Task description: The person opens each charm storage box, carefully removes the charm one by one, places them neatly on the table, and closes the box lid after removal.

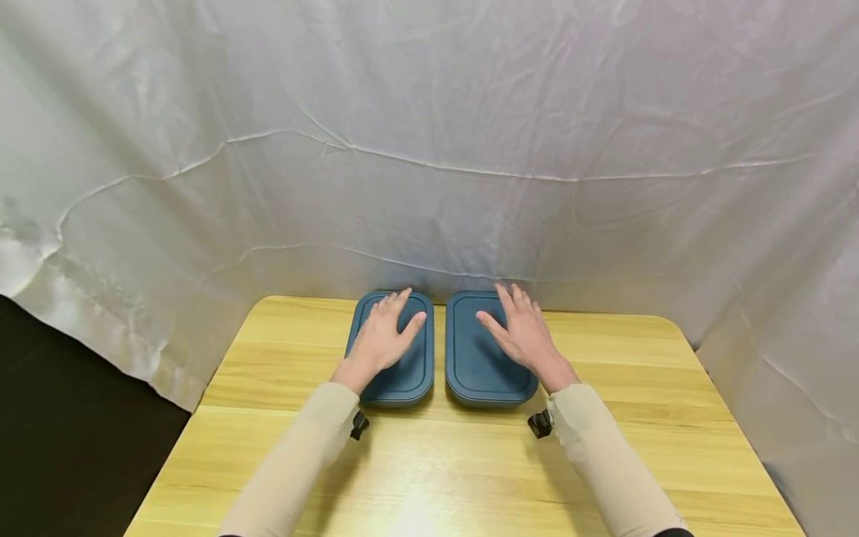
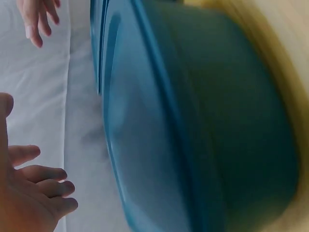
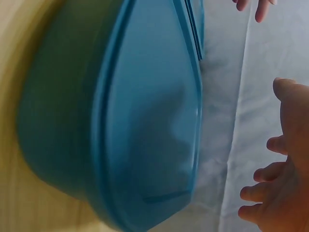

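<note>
Two blue lidded food containers stand side by side at the far edge of the table. Over the left container (image 1: pixel 411 369) hovers my left hand (image 1: pixel 385 335), fingers spread and pointing forward. My right hand (image 1: pixel 523 332) is held over the right container (image 1: pixel 473 358), thumb out towards the middle. In the left wrist view a gap shows between the left hand (image 2: pixel 36 193) and the lid (image 2: pixel 140 125). The right wrist view likewise has the right hand (image 3: pixel 280 179) apart from its lid (image 3: pixel 149 121), which carries a shadow. Neither hand holds anything.
A pale wooden table (image 1: pixel 429 470) bears both containers. Behind it hangs a light grey curtain (image 1: pixel 429 209), close to the containers' far ends. A narrow strip of table separates the two containers. A dark area (image 1: pixel 74 432) lies beyond the table's left side.
</note>
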A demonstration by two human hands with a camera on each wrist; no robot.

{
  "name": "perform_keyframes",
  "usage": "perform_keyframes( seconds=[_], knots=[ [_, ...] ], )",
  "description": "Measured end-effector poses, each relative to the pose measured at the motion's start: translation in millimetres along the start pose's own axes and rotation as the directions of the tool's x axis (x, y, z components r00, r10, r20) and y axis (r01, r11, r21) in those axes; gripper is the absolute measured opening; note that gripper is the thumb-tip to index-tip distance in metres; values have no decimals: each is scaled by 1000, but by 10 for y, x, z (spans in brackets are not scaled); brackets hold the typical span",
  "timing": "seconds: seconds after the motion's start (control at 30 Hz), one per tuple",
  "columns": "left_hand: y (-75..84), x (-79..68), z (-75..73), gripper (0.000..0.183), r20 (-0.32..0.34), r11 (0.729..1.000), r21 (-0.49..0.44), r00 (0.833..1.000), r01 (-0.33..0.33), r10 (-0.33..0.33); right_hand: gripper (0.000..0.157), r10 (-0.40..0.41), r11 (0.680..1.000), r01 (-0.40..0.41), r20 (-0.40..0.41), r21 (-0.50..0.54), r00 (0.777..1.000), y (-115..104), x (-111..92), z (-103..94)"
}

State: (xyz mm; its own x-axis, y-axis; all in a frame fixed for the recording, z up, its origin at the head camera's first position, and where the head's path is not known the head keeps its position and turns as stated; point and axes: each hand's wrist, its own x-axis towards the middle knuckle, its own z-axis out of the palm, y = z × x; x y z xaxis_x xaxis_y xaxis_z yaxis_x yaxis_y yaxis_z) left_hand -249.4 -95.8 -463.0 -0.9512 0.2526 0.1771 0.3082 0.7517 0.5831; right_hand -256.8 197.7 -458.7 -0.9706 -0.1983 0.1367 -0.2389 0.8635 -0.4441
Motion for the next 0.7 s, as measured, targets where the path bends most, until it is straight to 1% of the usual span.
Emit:
perform_keyframes(
  seconds=[0.13,0.2,0.3,0.4,0.57,0.7],
  knots=[
    [79,-37,149,64,-79,993,-115,997,5,-14,83,37,994,-38,16,99,999,59,-62,25],
    [115,-49,225,57,-131,985,-172,991,2,-25,81,50,988,-52,21,144,999,89,-92,48],
    [172,-51,329,49,-198,967,-253,979,-8,-44,76,61,977,-61,10,204,998,127,-134,85],
    [241,-50,421,43,-236,939,-345,969,-15,-71,73,76,964,-71,-10,255,997,160,-171,126],
    [365,-74,551,43,-192,888,-459,973,26,-128,71,107,946,-84,-56,312,993,200,-231,196],
    [453,-98,643,45,-158,859,-509,974,58,-159,69,125,941,-95,-75,324,989,231,-271,242]
  ],
)
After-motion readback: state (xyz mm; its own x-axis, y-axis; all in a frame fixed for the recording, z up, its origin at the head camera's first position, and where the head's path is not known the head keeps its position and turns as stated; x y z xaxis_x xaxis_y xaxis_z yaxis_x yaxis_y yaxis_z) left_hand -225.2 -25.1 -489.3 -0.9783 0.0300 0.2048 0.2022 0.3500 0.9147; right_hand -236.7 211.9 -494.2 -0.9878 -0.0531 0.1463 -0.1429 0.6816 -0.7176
